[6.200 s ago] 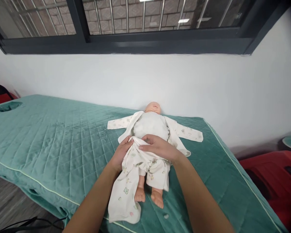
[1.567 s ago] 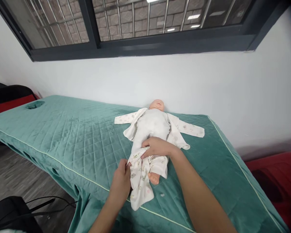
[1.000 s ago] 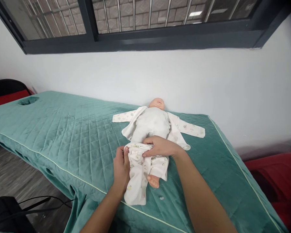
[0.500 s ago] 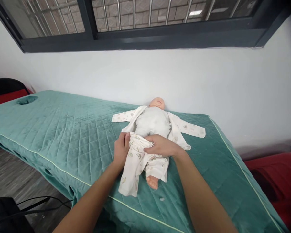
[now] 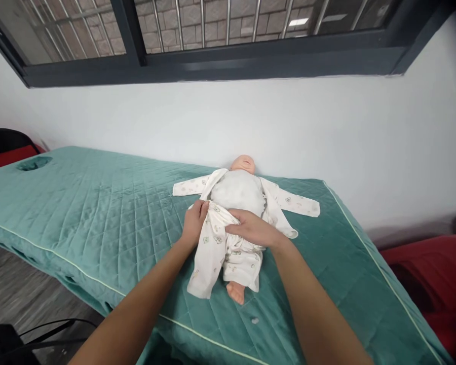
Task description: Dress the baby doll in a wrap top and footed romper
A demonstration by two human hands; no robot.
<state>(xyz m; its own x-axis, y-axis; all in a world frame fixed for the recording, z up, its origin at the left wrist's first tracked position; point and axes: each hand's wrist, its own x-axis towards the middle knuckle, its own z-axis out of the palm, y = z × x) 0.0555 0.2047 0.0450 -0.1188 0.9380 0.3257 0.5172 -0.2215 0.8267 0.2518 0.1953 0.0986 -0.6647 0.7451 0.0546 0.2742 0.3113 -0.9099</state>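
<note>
A baby doll (image 5: 238,190) lies on its back, its head towards the wall, in a white patterned top (image 5: 297,204) that is open at the front with both sleeves spread. White printed pants (image 5: 210,258) cover its legs; one bare foot (image 5: 235,292) sticks out of the leg on the right, while the other foot is hidden. My left hand (image 5: 195,222) is closed on the waistband at its left side. Across the front of the waistband, my right hand (image 5: 251,226) pinches the cloth between thumb and fingers, over the doll's lower belly.
The doll rests on a bed with a green quilted cover (image 5: 110,223), which has a face hole (image 5: 34,163) at its far left. Behind stands a white wall under a barred window (image 5: 213,61). Red chairs (image 5: 433,294) flank the bed; a black item with cables (image 5: 7,344) is at lower left.
My left hand has drawn its side of the waistband slightly up towards the doll's belly. The right hand keeps its grip in nearly the same place. The view has shifted a little.
</note>
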